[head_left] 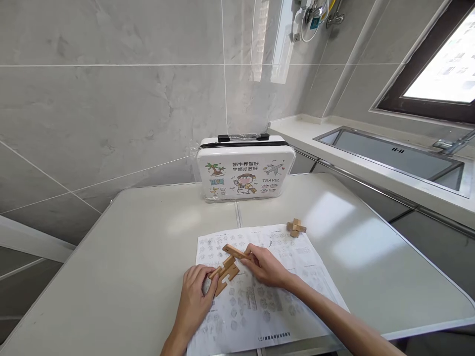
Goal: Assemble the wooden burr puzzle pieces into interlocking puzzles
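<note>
My left hand (195, 294) is closed on a cluster of notched wooden puzzle pieces (225, 274), holding it over a printed instruction sheet (260, 301). My right hand (265, 267) pinches one wooden bar (236, 252) and holds it against the top of the cluster. A small assembled wooden puzzle (296, 227) lies apart at the sheet's far right corner.
The sheet lies on a white folding table (141, 257). A small white illustrated suitcase (245, 168) stands at the table's far edge against the grey tiled wall. On the right runs a counter with a steel sink (393, 155) and a tap below a window.
</note>
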`<state>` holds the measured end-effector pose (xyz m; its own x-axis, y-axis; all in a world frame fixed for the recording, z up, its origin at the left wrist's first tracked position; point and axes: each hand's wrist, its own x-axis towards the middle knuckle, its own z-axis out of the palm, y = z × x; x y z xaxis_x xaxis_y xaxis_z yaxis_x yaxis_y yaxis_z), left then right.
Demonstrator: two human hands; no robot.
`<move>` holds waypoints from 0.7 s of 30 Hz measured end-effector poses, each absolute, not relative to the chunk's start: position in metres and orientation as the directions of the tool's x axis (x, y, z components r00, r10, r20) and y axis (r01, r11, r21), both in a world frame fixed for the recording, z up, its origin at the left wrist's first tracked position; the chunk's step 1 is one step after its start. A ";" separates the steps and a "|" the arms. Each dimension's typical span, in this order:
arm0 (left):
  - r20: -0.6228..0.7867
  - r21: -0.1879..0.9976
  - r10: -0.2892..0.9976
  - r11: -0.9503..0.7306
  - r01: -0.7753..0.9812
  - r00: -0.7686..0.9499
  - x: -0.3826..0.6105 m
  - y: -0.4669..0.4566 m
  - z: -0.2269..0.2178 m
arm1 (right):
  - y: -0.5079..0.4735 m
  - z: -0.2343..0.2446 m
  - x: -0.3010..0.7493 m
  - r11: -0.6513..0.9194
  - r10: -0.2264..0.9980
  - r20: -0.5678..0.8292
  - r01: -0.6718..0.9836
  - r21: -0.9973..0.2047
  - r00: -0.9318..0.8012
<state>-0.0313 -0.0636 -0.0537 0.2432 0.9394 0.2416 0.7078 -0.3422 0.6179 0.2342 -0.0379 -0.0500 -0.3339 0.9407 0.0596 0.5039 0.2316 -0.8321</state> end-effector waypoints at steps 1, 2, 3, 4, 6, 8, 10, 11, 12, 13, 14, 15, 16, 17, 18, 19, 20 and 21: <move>0.232 0.625 0.942 -0.335 0.705 0.242 -0.032 -0.064 -0.053 | -0.037 -0.052 0.232 0.205 0.949 0.054 0.480 -0.853 -0.309; 0.222 0.634 0.945 -0.326 0.701 0.239 -0.032 -0.065 -0.053 | -0.036 -0.054 0.229 0.183 0.956 0.050 0.453 -0.873 -0.290; 0.210 0.646 0.950 -0.311 0.697 0.229 -0.033 -0.066 -0.052 | -0.034 -0.056 0.227 0.165 0.961 0.049 0.424 -0.890 -0.272; 0.193 0.662 0.958 -0.287 0.692 0.212 -0.034 -0.066 -0.051 | -0.033 -0.059 0.226 0.151 0.967 0.052 0.394 -0.907 -0.251; 0.133 0.712 0.977 -0.210 0.670 0.166 -0.034 -0.066 -0.047 | -0.031 -0.062 0.224 0.127 0.976 0.060 0.323 -0.938 -0.209; 0.036 0.781 0.988 -0.122 0.613 0.150 -0.032 -0.063 -0.041 | -0.030 -0.064 0.222 0.095 0.982 0.051 0.238 -0.967 -0.183; -0.047 0.853 0.979 -0.064 0.519 0.197 -0.025 -0.057 -0.034 | -0.029 -0.064 0.222 0.056 0.985 0.029 0.150 -0.987 -0.171; -0.068 0.879 0.970 -0.051 0.474 0.231 -0.019 -0.052 -0.031 | -0.029 -0.064 0.222 0.041 0.986 0.022 0.113 -0.993 -0.164; -0.077 0.898 0.963 -0.045 0.438 0.257 -0.014 -0.046 -0.028 | -0.029 -0.064 0.221 0.031 0.988 0.018 0.085 -0.996 -0.152; -0.078 0.909 0.959 -0.044 0.414 0.273 -0.007 -0.040 -0.026 | -0.029 -0.064 0.221 0.026 0.990 0.016 0.068 -0.997 -0.140; -0.072 0.916 0.957 -0.048 0.398 0.282 -0.001 -0.034 -0.024 | -0.028 -0.064 0.221 0.022 0.992 0.014 0.057 -0.998 -0.129; -0.058 0.922 0.957 -0.057 0.383 0.284 0.005 -0.028 -0.024 | -0.027 -0.064 0.221 0.018 0.993 0.012 0.052 -0.998 -0.119; -0.044 0.927 0.957 -0.068 0.370 0.286 0.010 -0.021 -0.024 | -0.026 -0.065 0.221 0.014 0.994 0.009 0.047 -0.999 -0.111; -0.031 0.932 0.956 -0.079 0.355 0.293 0.015 -0.016 -0.025 | -0.025 -0.066 0.221 0.010 0.995 0.006 0.039 -0.999 -0.100; -0.022 0.936 0.953 -0.088 0.342 0.303 0.018 -0.011 -0.026 | -0.024 -0.067 0.221 0.008 0.996 0.006 0.027 -1.000 -0.087; -0.015 0.939 0.949 -0.094 0.330 0.315 0.020 -0.006 -0.027 | -0.024 -0.068 0.221 0.010 0.998 0.010 0.011 -1.000 -0.070; -0.011 0.944 0.945 -0.098 0.316 0.326 0.021 -0.002 -0.029 | -0.023 -0.069 0.221 0.015 0.999 0.015 -0.002 -1.000 -0.051; -0.010 0.949 0.942 -0.097 0.301 0.335 0.020 0.001 -0.031 | -0.022 -0.070 0.220 0.021 0.999 0.021 -0.011 -1.000 -0.032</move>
